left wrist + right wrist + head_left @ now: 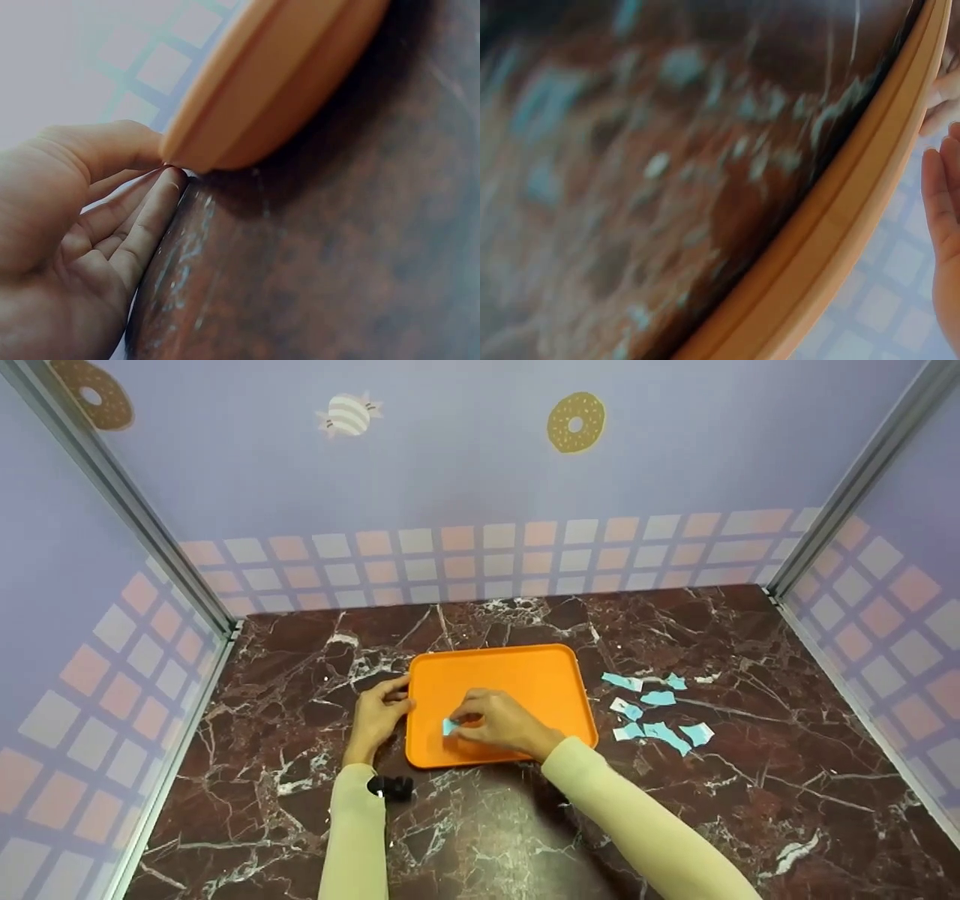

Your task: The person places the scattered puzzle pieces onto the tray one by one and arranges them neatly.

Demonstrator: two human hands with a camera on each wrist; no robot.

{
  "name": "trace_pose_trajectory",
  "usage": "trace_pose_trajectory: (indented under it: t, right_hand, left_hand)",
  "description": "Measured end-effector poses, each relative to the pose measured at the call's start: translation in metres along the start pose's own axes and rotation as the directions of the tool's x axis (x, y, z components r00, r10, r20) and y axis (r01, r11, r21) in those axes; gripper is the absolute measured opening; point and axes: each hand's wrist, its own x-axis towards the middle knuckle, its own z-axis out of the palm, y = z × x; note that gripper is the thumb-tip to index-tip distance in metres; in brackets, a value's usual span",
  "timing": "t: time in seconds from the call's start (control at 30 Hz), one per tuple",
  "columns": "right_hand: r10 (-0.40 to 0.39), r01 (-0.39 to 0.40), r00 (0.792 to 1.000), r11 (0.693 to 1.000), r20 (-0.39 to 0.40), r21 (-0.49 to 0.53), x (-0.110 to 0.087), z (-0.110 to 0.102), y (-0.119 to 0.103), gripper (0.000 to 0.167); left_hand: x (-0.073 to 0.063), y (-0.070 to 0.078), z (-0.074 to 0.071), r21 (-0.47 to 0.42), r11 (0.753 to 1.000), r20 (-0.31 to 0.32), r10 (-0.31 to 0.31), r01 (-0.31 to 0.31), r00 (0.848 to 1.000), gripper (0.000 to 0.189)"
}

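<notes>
An orange rectangular tray [525, 669] lies on the dark marbled table. At its left side my left hand [373, 718] holds the edge; in the left wrist view the thumb and fingertips [174, 178] meet at the tray's rim [262, 82]. Over the tray's left half, my right hand [501, 724] pinches a small piece of light blue paper [448, 727] between thumb and fingers, low over the tray's surface. The right wrist view shows part of the right hand [946, 225] beyond the tray's rim [840, 210]; the paper is hidden there.
Several torn blue and white paper pieces [658, 698] lie scattered on the table to the right of the tray. A patterned back wall [480, 472] and two side walls enclose the marbled table [285, 840]. Black gear [394, 787] is worn at the left wrist.
</notes>
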Motion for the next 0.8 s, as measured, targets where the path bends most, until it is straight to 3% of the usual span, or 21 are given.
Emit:
trace_pose_trajectory:
  t: [0.5,0.8]
  right_hand:
    - [-0.069,0.075,0.994,0.995,0.090,-0.066,0.008,0.020,-0.004,0.023]
    - [-0.042,0.054,0.992,0.994,0.122,-0.091,0.009,0.019,-0.008,0.024]
  left_hand:
    - [-0.002,-0.003,-0.001,-0.019,1.000,0.000,-0.014,0.014,1.000,0.045]
    - [0.001,0.001,0.000,-0.001,1.000,0.015,-0.011,0.011,1.000,0.045]
